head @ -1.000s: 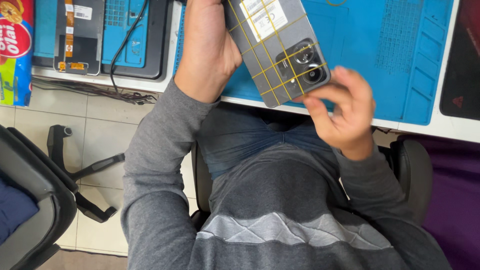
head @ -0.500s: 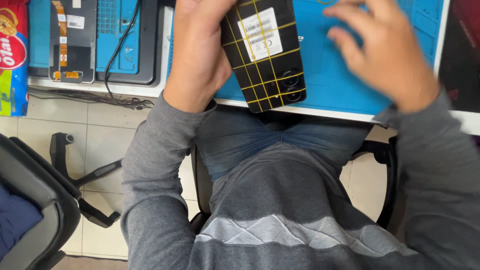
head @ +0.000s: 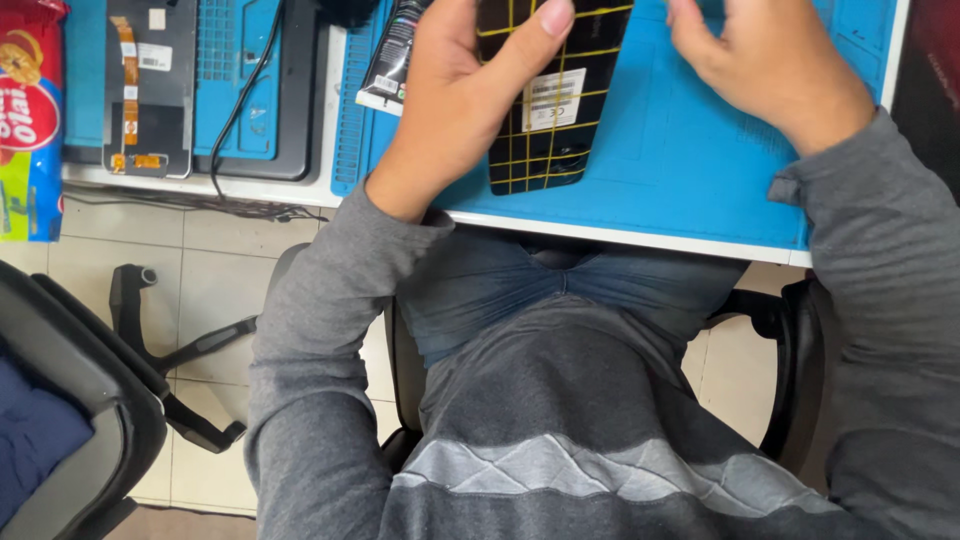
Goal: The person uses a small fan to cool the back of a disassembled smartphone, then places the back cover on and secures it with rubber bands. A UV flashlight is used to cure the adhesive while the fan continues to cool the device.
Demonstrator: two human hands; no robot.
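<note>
My left hand (head: 455, 110) grips a black phone back panel (head: 545, 120) crossed by yellow grid lines and bearing a white label; the thumb lies across its top. The panel hangs upright over the blue work mat (head: 680, 150) near the desk's front edge. My right hand (head: 765, 65) hovers over the mat to the right of the panel, fingers apart, holding nothing. A small dark packet (head: 390, 60) lies on the mat just left of my left hand.
At the left of the desk a black tray (head: 250, 150) holds another blue mat, a dark phone part with an orange flex cable (head: 140, 90) and a black cable (head: 240, 110). A red snack bag (head: 30, 120) lies far left. Office chairs stand below on the tiled floor.
The panel has moved up and right, farther over the mat. My right hand has let go of its lower corner and moved up and away to the right.
</note>
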